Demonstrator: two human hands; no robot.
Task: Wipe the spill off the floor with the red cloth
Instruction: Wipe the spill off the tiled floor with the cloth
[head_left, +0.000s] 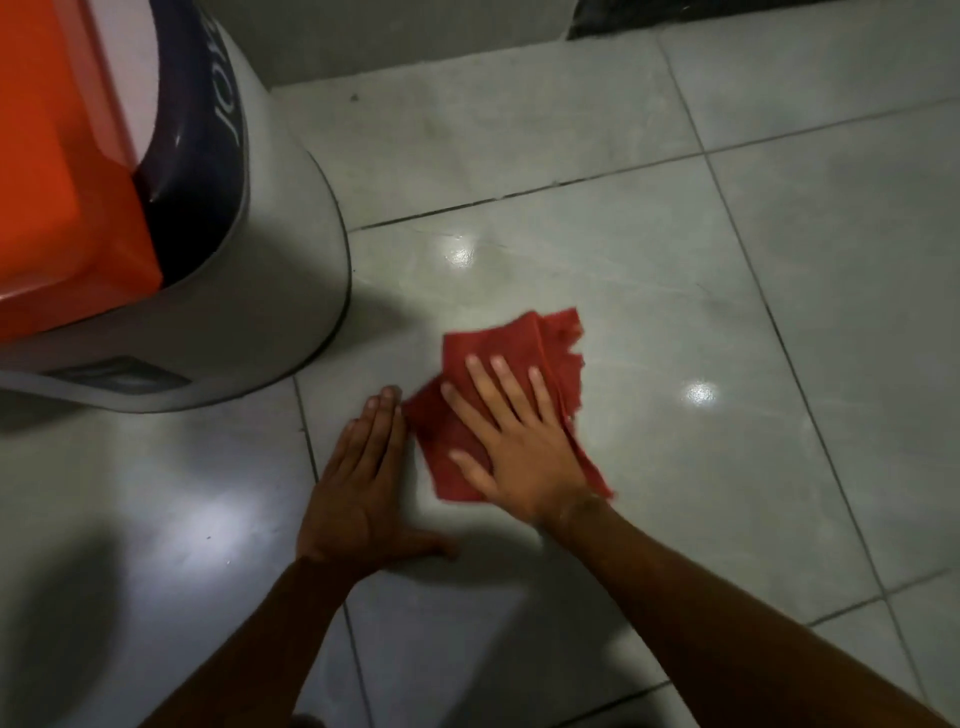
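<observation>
The red cloth (524, 358) lies crumpled and flat on the pale tiled floor (675, 312) near the middle of the view. My right hand (514, 441) presses down on it with fingers spread, covering its lower half. My left hand (363, 483) rests flat on the bare tile just left of the cloth, fingers together, fingertips almost touching the cloth's left edge. The tile beyond the cloth shines with wet-looking glare spots (460, 254); I cannot make out a distinct spill.
A large grey bin with a dark band and an orange lid (218, 260) stands on the floor at the left, close to my left hand. A wall base (415, 47) runs along the top. Open tile extends to the right and toward the bottom.
</observation>
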